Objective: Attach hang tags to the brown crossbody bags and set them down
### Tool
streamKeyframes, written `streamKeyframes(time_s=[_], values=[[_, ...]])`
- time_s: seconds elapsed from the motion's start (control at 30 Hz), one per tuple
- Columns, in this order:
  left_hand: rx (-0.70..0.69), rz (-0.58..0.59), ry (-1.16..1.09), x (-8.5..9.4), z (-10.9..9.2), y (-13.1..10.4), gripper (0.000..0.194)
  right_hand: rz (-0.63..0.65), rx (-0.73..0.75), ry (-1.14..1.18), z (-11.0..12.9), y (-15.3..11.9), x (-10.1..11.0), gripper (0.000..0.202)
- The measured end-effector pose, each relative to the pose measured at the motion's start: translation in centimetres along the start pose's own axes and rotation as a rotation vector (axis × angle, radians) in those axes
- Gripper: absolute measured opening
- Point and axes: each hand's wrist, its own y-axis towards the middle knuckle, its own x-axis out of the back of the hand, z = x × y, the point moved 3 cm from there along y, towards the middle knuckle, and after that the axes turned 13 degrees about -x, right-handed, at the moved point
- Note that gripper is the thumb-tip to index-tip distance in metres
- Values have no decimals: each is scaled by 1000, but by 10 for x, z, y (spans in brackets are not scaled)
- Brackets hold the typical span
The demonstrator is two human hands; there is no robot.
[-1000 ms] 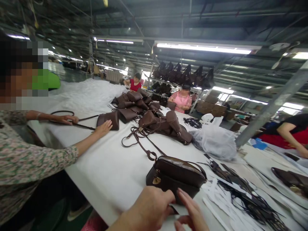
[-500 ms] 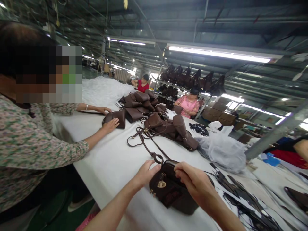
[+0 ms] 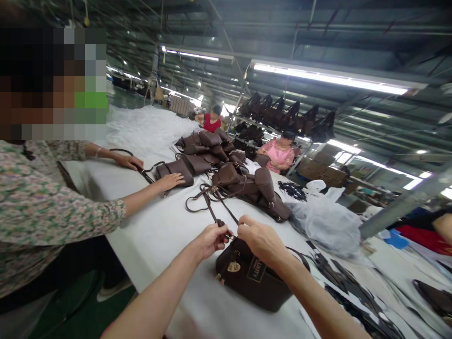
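Observation:
A dark brown handbag (image 3: 261,287) rests on the white table in front of me, with a gold shield emblem (image 3: 233,267) and a rectangular label on its face. My left hand (image 3: 212,241) is closed in a pinch on the brown strap (image 3: 219,222), where small metal hardware shows at the bag's upper left corner. Close beside it, my right hand (image 3: 259,238) is closed at the bag's top edge. Its fingertips hide what they grip; a second strap length runs up to them. Both straps trail back toward other bags.
Piled brown bags (image 3: 243,186) lie beyond my hands. At left, a co-worker in a floral sleeve (image 3: 88,212) touches another bag (image 3: 180,172). Clear plastic bags (image 3: 325,216) and dark straps (image 3: 339,268) lie at right, near a slanted metal post (image 3: 391,214).
My left hand has closed on the strap, and my right hand has moved left along the bag's top toward it. The label now shows. The co-worker's far hand has drawn a strap leftward.

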Motion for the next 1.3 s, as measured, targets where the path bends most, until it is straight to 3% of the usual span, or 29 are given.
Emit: streamKeyframes(time_s=[0.23, 0.53, 0.73, 1.07, 1.2, 1.3], values=[[-59, 1, 86, -1, -19, 2, 21, 99, -25, -105, 14, 18, 9, 24], [-83, -25, 169, -4, -33, 7, 17, 133, -90, -78, 23, 32, 1, 27], [-88, -61, 149, -3, -30, 6, 15, 171, -92, -39, 12, 39, 4, 23], [-112, -22, 144, -6, -34, 5, 7, 208, -135, -57, 20, 50, 4, 26], [-125, 37, 165, -7, -33, -2, 28, 219, -132, -35, 14, 51, 3, 24], [-139, -9, 223, -5, -23, -5, 23, 225, -136, -27, 14, 51, 3, 21]])
